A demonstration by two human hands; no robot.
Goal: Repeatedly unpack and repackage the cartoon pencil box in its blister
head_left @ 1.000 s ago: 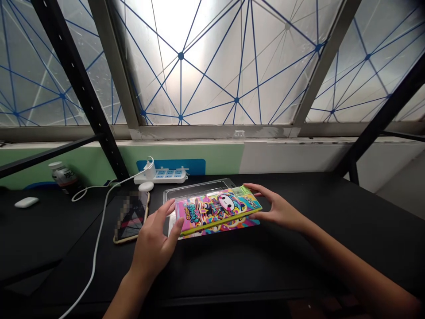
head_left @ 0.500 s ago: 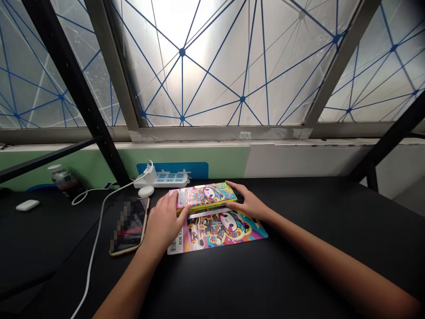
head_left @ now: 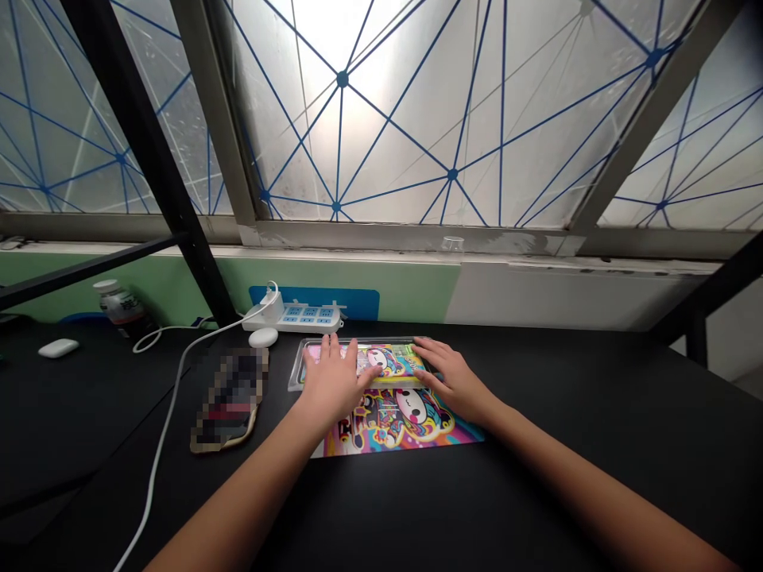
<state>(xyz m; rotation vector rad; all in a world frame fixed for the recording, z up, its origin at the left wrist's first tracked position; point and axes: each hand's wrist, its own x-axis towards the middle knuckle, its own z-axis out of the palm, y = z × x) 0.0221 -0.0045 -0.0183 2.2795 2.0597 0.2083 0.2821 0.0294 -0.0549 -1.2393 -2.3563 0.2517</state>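
A colourful pencil box (head_left: pixel 390 362) with a cartoon print lies in a clear plastic tray (head_left: pixel 298 367) at the far side of a black table (head_left: pixel 536 477). My left hand (head_left: pixel 334 381) rests flat on the box's left part with its fingers stretched out. My right hand (head_left: pixel 451 378) lies spread on the box's right end. In front of the box lies a flat printed card (head_left: pixel 396 425) with the same cartoon design, partly under both hands.
A phone (head_left: pixel 230 397) lies left of the card. A white cable (head_left: pixel 160 445) runs past it from a power strip (head_left: pixel 295 316) by the wall. A small white puck (head_left: pixel 263 337), a bottle (head_left: pixel 119 306) and a white case (head_left: pixel 58 347) lie farther left. Black frame posts stand behind.
The pencil box was lifted off the card, carried away from me and set down in the clear tray. Both hands went from gripping its ends to lying flat on top.
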